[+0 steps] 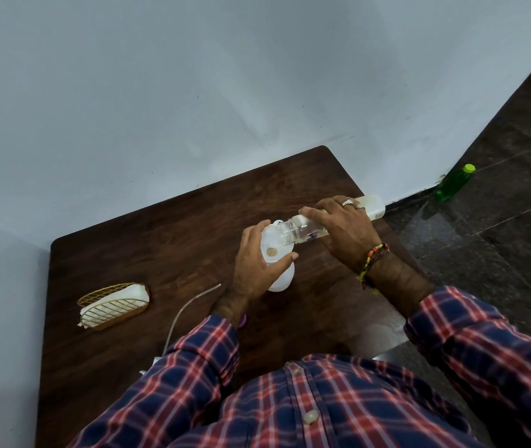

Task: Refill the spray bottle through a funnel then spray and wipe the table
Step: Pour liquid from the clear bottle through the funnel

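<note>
A white spray bottle (281, 279) stands near the middle of the dark wooden table (167, 227), with a white funnel (272, 244) sitting in its neck. My left hand (254, 266) wraps around the funnel and the bottle's top. My right hand (341, 224) grips a clear plastic bottle (293, 229), tipped almost flat with its open mouth over the funnel. The clear bottle's base (374, 206) sticks out past my fingers to the right. The spray head's thin clear tube (186, 308) lies on the table by my left forearm; the head itself is hidden under my sleeve.
A gold wire basket (112, 307) holding a white cloth (138, 292) lies at the table's left. A green bottle (454, 182) stands on the dark tiled floor by the wall at right. The table's far edge meets a pale wall.
</note>
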Available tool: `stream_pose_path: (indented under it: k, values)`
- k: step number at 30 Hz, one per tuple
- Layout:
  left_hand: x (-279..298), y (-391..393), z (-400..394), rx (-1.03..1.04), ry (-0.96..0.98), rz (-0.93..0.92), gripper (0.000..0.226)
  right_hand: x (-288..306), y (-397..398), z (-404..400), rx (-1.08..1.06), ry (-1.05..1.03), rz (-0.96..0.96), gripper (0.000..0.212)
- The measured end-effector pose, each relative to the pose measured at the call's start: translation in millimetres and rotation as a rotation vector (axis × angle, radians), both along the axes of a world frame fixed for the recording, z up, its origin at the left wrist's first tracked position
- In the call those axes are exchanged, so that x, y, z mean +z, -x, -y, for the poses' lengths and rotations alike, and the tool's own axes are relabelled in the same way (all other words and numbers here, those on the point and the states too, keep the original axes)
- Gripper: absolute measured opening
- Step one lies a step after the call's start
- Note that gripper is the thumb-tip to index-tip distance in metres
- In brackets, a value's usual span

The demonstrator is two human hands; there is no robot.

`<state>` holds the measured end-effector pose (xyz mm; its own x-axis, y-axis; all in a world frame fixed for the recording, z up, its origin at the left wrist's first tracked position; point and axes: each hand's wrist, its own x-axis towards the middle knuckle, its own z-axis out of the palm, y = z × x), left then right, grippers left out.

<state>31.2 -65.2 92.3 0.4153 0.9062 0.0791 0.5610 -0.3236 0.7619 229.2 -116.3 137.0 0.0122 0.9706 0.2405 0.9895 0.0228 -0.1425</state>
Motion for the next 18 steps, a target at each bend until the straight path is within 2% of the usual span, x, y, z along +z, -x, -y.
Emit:
stream_pose_path:
  k: [18]
  values:
    - [0.7, -1.6, 0.0, 0.001, 0.003, -0.008, 0.084, -2.5, -1.5, -0.2, 0.01, -0.017, -0.007, 0.061]
